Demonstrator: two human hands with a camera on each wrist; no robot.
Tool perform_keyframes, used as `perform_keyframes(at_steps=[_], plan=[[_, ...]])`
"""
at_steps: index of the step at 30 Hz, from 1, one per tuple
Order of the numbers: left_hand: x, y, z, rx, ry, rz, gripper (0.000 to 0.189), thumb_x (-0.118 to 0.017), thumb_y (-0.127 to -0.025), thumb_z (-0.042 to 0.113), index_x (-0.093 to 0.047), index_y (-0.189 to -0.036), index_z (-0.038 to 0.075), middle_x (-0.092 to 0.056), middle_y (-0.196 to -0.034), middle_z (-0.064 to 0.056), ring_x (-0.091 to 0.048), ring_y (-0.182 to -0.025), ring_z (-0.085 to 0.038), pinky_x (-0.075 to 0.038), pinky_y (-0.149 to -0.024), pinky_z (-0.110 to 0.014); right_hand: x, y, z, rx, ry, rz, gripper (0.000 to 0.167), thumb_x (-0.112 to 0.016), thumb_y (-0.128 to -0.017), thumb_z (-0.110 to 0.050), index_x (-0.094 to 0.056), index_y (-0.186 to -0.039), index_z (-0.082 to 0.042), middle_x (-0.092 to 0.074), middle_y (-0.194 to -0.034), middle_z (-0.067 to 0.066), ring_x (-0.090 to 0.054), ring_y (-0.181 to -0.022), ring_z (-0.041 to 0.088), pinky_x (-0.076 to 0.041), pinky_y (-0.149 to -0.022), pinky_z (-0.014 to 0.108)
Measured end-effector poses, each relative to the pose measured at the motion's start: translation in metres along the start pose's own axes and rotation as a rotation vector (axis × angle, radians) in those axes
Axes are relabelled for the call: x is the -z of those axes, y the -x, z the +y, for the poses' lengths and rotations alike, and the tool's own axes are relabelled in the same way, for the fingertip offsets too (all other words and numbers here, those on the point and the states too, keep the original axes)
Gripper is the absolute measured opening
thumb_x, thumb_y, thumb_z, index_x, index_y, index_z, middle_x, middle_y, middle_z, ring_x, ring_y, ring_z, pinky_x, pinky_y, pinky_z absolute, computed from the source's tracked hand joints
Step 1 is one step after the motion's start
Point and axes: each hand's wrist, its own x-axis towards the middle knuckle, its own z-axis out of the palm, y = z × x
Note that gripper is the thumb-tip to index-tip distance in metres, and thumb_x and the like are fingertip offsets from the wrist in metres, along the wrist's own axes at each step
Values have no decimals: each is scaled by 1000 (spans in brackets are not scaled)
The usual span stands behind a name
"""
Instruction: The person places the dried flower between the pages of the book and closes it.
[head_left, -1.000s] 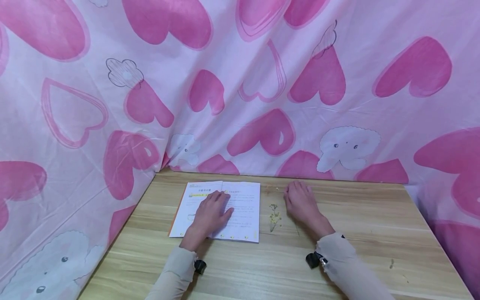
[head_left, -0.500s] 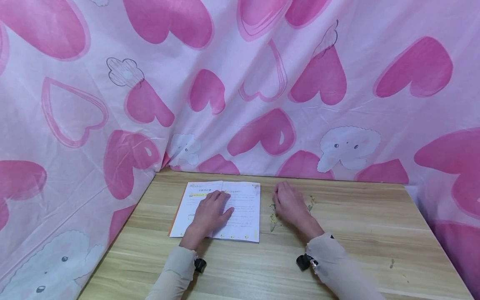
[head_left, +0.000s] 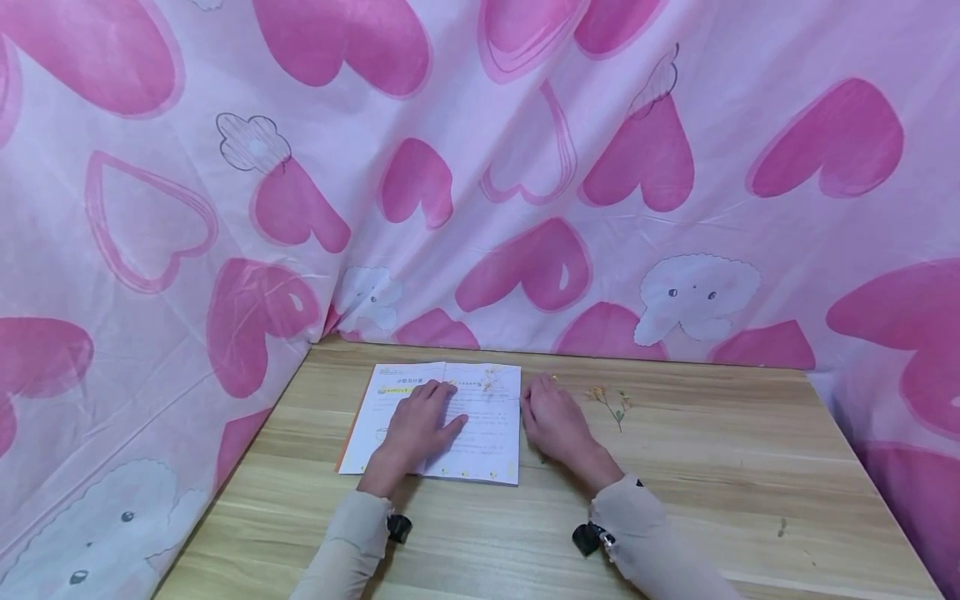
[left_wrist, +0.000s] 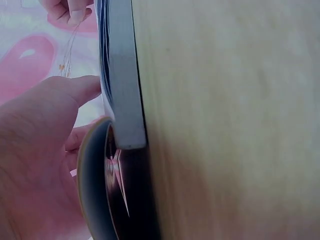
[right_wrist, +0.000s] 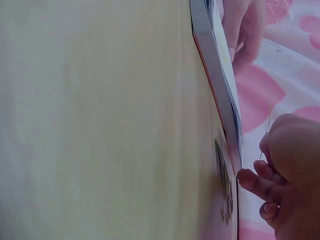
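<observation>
Right hand [head_left: 557, 418] pinched the flower sprig [head_left: 490, 384] by its stem; long axis ran leftward from it, over the open book's [head_left: 487, 457] upper right page. Left hand [head_left: 420, 423], fingers extended, rested on the book.

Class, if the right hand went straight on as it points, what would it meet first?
Probably the open book, near its far right corner; height is unclear, so the right hand might pass above.
</observation>
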Motion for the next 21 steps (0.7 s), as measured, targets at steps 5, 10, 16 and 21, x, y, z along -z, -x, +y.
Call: perform_keyframes(at_steps=[5, 10, 16, 21], plan=[[1, 1, -2, 1, -1, -27, 69, -78, -94, 57, -61, -145, 13, -67, -138, -8, -64, -129, -30, -55, -105, -55, -6, 1, -7, -3, 19, -7, 11, -60, -109, -19, -63, -104, -9, -60, -102, 4, -53, -75, 16, -51, -74, 35], [1, 1, -2, 9, 3, -49, 81, -78, -90, 67, -59, -148, 13, -66, -139, -7, -64, -127, -28, -54, -107, -54, -11, 0, -13, 26, 45, -6, 12, -64, -107, -19, -66, -101, -9, -62, -97, 4, -55, -74, 16, -53, -73, 37], [2, 2, -2, 7, 9, -47, 82, -79, -90, 66, -59, -148, 12, -66, -138, -8, -64, -125, -28, -55, -107, -53, -13, 0, -20, 24, 44, -57, 13, -66, -107, -21, -68, -100, -10, -61, -97, 2, -53, -76, 14, -51, -73, 35], [2, 2, -1, 3, 13, -39, 83, -80, -90, 65, -58, -148, 10, -65, -137, -9, -64, -124, -28, -55, -106, -54, -14, 1, -24, 5, 30, -77, 11, -68, -104, -20, -68, -98, -11, -59, -93, 0, -49, -70, 13, -47, -70, 32]])
